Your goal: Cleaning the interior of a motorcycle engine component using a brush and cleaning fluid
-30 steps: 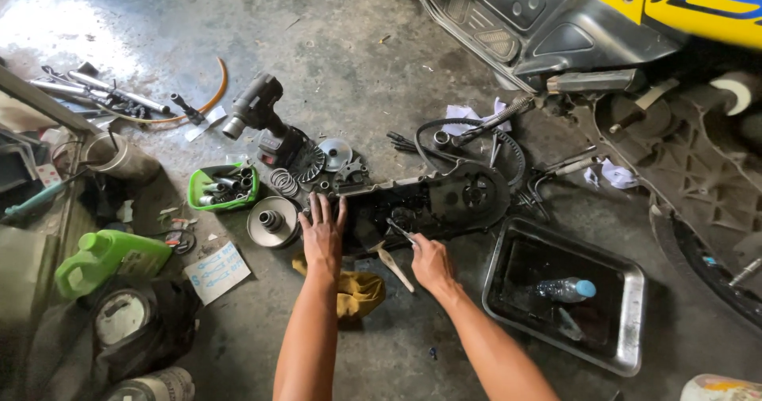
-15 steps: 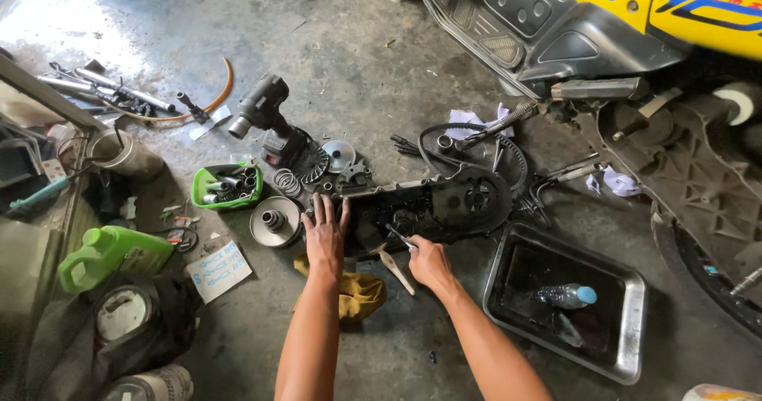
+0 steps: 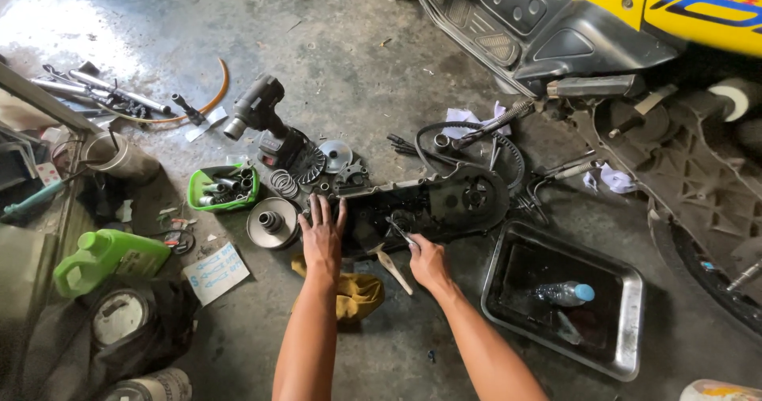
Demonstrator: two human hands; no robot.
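The left hand (image 3: pixel 321 238) lies flat, fingers spread apart, pressed on the near end of the black engine cover (image 3: pixel 429 206). The right hand (image 3: pixel 427 262) has its fingers closed on a thin metal tool (image 3: pixel 399 233) whose tip pokes into the cover's open side. The cover lies flat on the concrete floor (image 3: pixel 357 44) between the two hands and the scooter (image 3: pixel 603 28), long and oily, with a round hub toward its far end.

A pale wooden stick (image 3: pixel 393 270) lies just beside the right hand, and a mustard rag (image 3: pixel 357 294) is crumpled under the left forearm. Touching the left hand's outer side sits a round steel clutch (image 3: pixel 271 222). Beyond it a green tray (image 3: pixel 224 188) holds sockets, and a black impact driver (image 3: pixel 262 119) lies near loose gears, springs and a ribbed pulley (image 3: pixel 309 163). A rubber belt (image 3: pixel 468 131) loops behind the cover among wrenches and white rags.

Right of the right arm stands a dented metal pan (image 3: pixel 627 345) of dark fluid with a plastic bottle (image 3: pixel 559 293) lying in it. Far left: a green jug (image 3: pixel 107 258) and a steel can (image 3: pixel 119 159).
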